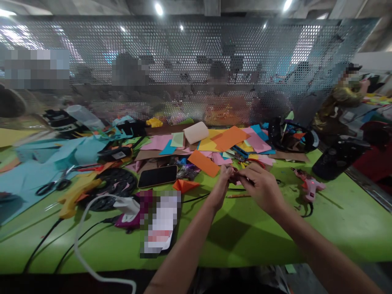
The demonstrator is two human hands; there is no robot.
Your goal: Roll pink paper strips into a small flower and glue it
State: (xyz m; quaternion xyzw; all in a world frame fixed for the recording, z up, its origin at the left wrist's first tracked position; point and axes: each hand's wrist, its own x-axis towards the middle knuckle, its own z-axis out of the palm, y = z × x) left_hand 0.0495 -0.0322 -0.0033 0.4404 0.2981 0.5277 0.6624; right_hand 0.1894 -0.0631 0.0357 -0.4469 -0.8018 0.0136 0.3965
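My left hand (pixel 221 184) and my right hand (pixel 263 188) meet above the middle of the green table (pixel 260 245). Both are closed, fingertips pinched around a small dark reddish piece (pixel 235 174) whose kind I cannot make out. Just below them lies a pencil (pixel 239 196), beside a thin black cable. Behind the fingers are orange paper (pixel 203 162) and other coloured sheets. A folded orange paper shape (pixel 185 185) and a black-screened phone (pixel 157 176) lie left of my left hand. To the right of my right hand rests a pink glue gun (pixel 310 187).
On the left are a yellow glue gun (pixel 76 194), scissors (pixel 54 185), a black round tray (pixel 118 181) and a purple power strip (pixel 130 218) with cables. A dark bottle (pixel 339 157) lies at the right edge. A perforated metal screen (pixel 190 94) stands behind the table.
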